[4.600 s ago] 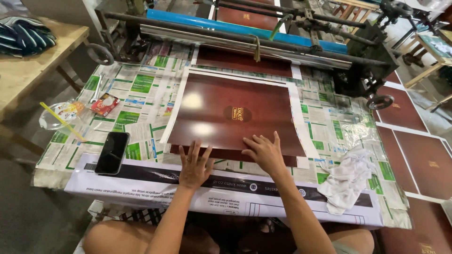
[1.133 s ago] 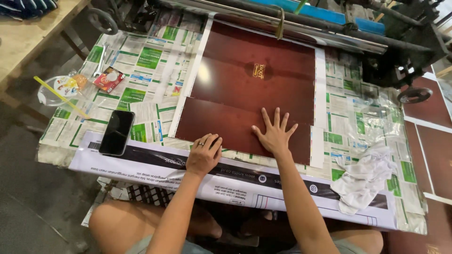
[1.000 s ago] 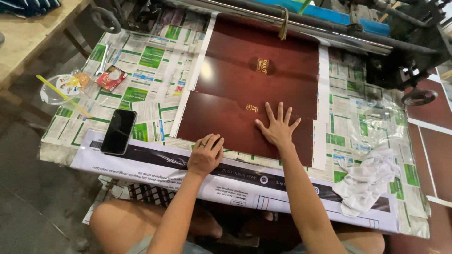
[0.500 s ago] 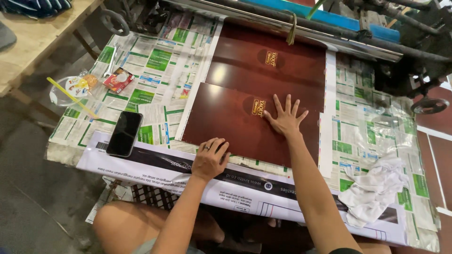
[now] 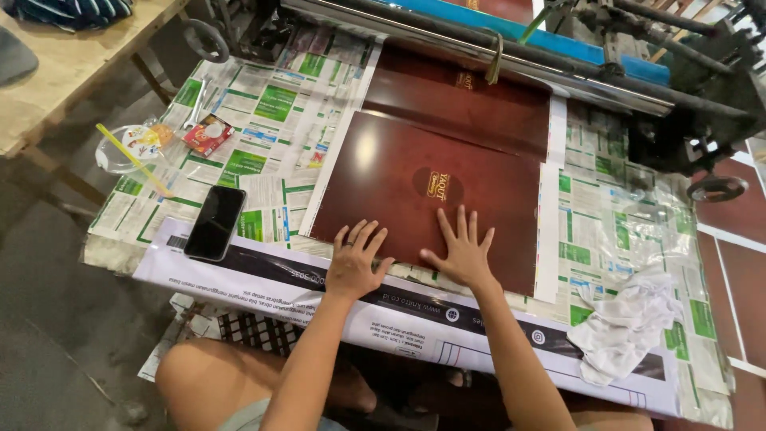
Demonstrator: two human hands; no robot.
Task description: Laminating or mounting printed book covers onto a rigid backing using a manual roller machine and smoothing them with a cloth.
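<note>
A glossy dark red printed sheet [image 5: 399, 183] with a gold emblem lies flat on the newspaper-covered table, on top of another dark red sheet [image 5: 471, 100] that reaches under the machine's roller. My left hand [image 5: 357, 262] rests flat on the near edge of the top sheet, fingers spread. My right hand [image 5: 461, 251] lies flat beside it on the same sheet, just below the emblem, fingers apart. Neither hand grips anything.
A roller machine [image 5: 558, 56] with a blue bar runs along the far side. A black phone [image 5: 215, 223] lies at the left, with a plastic cup and straw [image 5: 132, 152] and a small red packet [image 5: 207, 133] beyond. A crumpled white cloth [image 5: 630, 323] sits right.
The top red sheet has slid out of the machine toward me. My left hand has opened from a loose fist and now lies flat on the sheet; both hands have drawn back toward the near edge.
</note>
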